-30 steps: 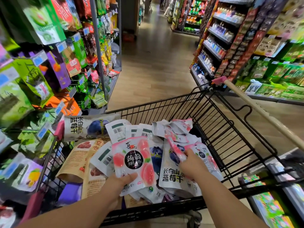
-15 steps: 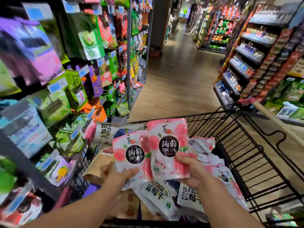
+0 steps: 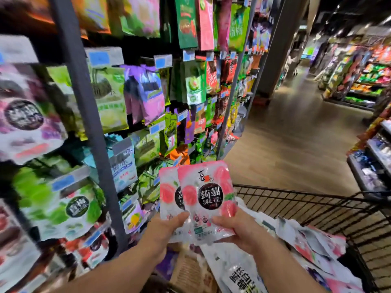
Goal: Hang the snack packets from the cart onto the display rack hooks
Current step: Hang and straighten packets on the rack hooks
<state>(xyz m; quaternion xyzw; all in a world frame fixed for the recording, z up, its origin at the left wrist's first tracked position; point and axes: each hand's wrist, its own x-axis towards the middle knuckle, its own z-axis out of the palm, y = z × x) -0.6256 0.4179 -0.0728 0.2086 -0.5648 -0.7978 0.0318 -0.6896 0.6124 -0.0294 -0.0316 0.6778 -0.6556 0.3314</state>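
Two pink peach jelly packets overlap upright above the cart. My left hand (image 3: 167, 226) grips the rear packet (image 3: 167, 193) at its lower edge. My right hand (image 3: 234, 228) grips the front packet (image 3: 208, 197) by its bottom right corner. The black wire cart (image 3: 317, 208) sits below and to the right, holding several more snack packets (image 3: 306, 240). The display rack (image 3: 148, 102) fills the left side, its hooks crowded with hanging green, purple and red packets.
A grey upright post (image 3: 88, 123) of the rack stands close on the left. Blue price tags front the hooks. An aisle with a wooden floor (image 3: 292, 140) runs ahead, with shelving (image 3: 370, 157) on the right side.
Both hands have lifted the two pink packets up from the cart and brought them together so they overlap. My view has turned up and left toward the rack.
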